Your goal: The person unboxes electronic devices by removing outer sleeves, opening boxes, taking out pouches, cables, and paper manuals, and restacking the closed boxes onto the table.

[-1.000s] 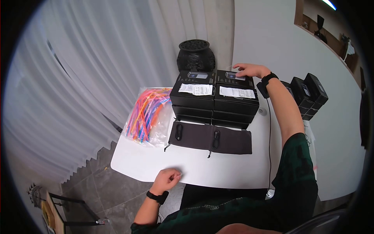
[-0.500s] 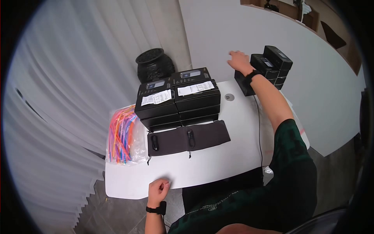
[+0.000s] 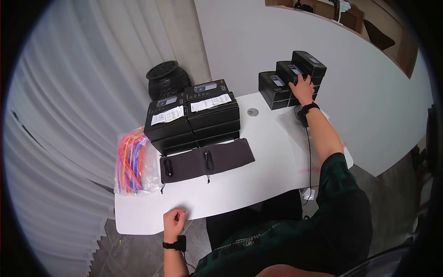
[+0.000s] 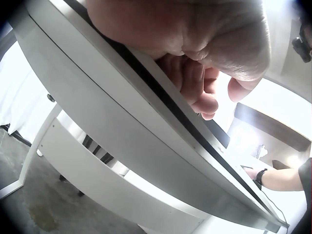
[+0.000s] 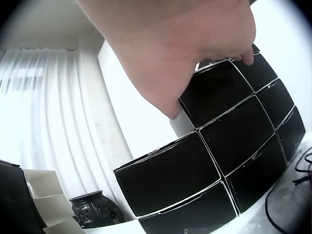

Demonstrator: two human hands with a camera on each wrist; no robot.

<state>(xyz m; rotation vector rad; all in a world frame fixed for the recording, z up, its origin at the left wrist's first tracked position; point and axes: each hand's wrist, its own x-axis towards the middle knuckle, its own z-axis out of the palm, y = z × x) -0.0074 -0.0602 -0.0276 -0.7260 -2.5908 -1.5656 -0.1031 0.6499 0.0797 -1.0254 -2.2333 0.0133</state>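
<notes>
The middle column's top box [image 3: 284,68] was found in the stepped stack of small black boxes [image 3: 273,96], at the back of the counter [image 3: 265,147] on the person's right. This box was touched by the right grip [image 3: 302,90], with thumb and fingers spread; by the right wrist view, the thumb was placed at its near-left edge and a fingertip at its far side. Whether any load was borne could not be told. A higher column stood to its right, a lower one to its left.

Clear plastic film [image 3: 295,131] was noted beneath the right forearm. A round disc [image 3: 253,112] was set in the counter between the small stack and the large black boxes [image 3: 214,121], on which white paper slips [image 3: 211,102] lay. In front of these, dark grey pouches [image 3: 184,166] were laid flat, with black cables [image 3: 208,160] on top. A clear bag of coloured strips [image 3: 133,161] lay to the left.

The left grip [image 3: 174,221] was held at the front edge, fingers loosely curled, nothing seen in it. A black carved urn [image 3: 168,83] stood behind the large boxes, near the white curtain [image 3: 106,69].
</notes>
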